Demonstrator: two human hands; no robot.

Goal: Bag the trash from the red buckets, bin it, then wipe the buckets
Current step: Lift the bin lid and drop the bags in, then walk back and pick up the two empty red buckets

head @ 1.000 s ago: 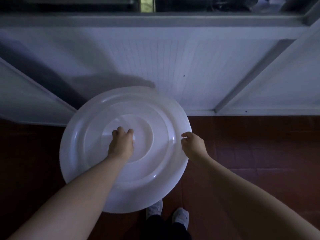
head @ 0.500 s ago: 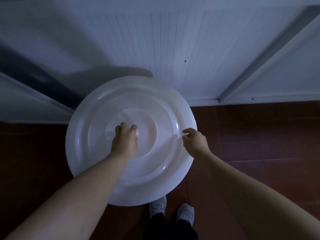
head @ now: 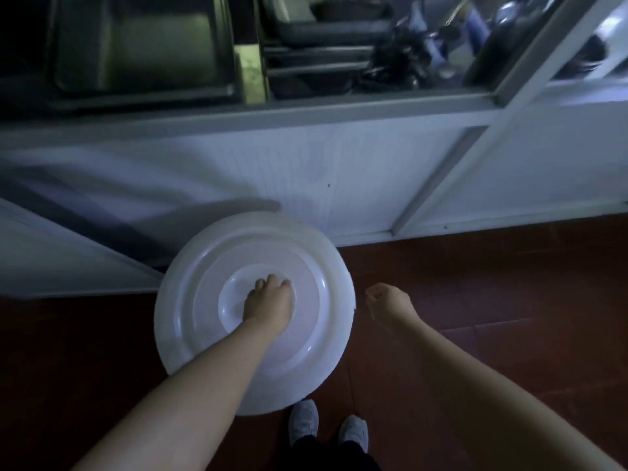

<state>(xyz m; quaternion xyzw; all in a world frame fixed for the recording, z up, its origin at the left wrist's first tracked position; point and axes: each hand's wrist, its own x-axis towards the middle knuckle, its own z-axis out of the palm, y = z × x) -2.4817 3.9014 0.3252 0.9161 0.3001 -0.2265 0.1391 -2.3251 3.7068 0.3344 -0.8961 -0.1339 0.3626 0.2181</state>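
The left hand (head: 270, 302) is reaching down onto the middle of a large round white lid (head: 255, 312), its fingers curling over the raised centre disc and gripping there, the knuckles facing up at the camera. The lid is spreading out on every side of that hand, its ringed top facing up and its far rim sitting close to the base of a white panelled wall (head: 339, 171) beyond the fingertips. What the lid is sitting on is hidden beneath it, so whether a bucket is under it cannot be told. The right hand (head: 387, 300) is hanging just beside the lid's right rim, apart from it, with its fingers folded into a loose fist and nothing in them. Below both wrists a dark red tiled floor (head: 509, 300) is showing, and near the person's own body a pair of pale shoes (head: 328, 426) is standing side by side, just past the lid's near edge. Far beyond the left hand, above the wall's ledge, metal trays (head: 136, 45) and other dim, blurred kitchenware are lying behind a window frame.
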